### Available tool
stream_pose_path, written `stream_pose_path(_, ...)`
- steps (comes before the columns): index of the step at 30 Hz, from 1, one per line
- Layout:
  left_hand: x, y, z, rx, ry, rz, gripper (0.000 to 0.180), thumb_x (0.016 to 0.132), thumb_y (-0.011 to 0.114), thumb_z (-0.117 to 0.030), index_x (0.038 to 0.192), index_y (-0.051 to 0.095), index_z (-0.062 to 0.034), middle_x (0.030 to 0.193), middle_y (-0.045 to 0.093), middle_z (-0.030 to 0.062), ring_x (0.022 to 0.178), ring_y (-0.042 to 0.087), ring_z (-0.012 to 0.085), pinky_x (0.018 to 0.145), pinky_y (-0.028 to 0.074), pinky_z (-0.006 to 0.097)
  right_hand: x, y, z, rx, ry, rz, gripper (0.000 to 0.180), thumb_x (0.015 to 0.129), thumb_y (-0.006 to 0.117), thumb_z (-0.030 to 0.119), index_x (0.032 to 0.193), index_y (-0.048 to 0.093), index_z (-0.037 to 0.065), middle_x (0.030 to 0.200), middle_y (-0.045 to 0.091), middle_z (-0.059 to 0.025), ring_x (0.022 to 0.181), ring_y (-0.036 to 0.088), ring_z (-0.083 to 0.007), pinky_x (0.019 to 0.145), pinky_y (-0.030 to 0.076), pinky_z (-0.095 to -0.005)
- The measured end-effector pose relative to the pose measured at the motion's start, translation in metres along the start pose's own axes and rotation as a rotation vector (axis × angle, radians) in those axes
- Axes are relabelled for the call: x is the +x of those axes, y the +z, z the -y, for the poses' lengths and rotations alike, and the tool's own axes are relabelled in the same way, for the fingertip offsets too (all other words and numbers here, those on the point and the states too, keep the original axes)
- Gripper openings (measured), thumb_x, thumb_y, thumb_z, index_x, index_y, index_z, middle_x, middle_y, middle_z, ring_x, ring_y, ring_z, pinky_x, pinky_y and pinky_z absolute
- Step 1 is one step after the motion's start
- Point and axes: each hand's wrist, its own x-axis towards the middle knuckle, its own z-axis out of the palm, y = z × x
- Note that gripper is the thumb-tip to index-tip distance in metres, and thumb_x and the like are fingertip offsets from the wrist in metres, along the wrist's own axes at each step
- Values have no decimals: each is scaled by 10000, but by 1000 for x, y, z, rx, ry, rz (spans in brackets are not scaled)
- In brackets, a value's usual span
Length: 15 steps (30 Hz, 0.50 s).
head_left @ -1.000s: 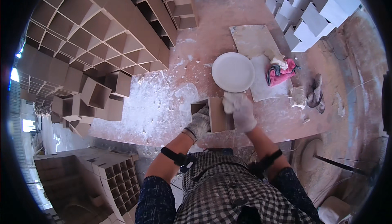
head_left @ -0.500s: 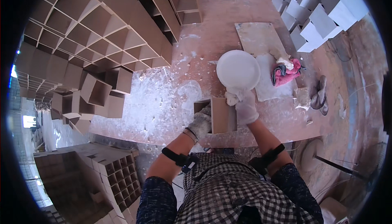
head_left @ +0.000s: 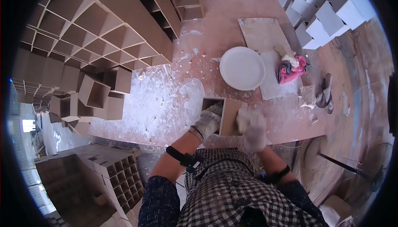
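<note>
A pink rag (head_left: 292, 76) lies partly over a pale sheet (head_left: 271, 91). Just below the rag sits a whitish chunk (head_left: 306, 96), with a crumpled dark cloth (head_left: 326, 94) to the right. White boxes (head_left: 327, 20) stand stacked beyond the rag; brown boxes (head_left: 95, 92) rise well left of it. A dark pole (head_left: 342, 164) slants below it.

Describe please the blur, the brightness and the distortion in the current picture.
Head view: the gloved right hand is smeared, probably by motion; the gloved left hand looks sharper; whitish glare, perhaps partly dust, brightens the worktable at left; its near edge bows; corners are black.
</note>
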Motion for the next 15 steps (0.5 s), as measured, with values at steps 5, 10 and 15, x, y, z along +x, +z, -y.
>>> stream_pose_path(5, 6, -9, -8, -18, -141, 127, 463, 866, 547, -310, 1281, 501, -108, 1302, 507, 128, 1206, 475, 285, 963, 417, 381, 30, 2, -14, 784, 85, -53, 183, 782, 629, 30, 964, 646, 46, 872, 625, -125, 806, 593, -275, 703, 466, -341)
stream_pose_path(10, 1, -11, -12, 4, -82, 122, 477, 865, 549, -306, 1290, 488, -100, 1309, 499, 127, 1199, 478, 291, 960, 419, 375, -28, 6, 3, -311, -477, -209, 138, 901, 552, 159, 878, 619, 41, 773, 612, -29, 705, 572, -117, 583, 434, -269)
stream_pose_path(15, 4, 1, -7, 43, -64, 51, 482, 859, 557, -305, 1289, 488, -97, 1297, 497, 156, 1180, 492, 290, 938, 435, 356, 55, 2, 14, 713, 49, -37, 49, 833, 594, 95, 853, 622, 60, 697, 576, -34, 641, 558, -130, 541, 422, -307)
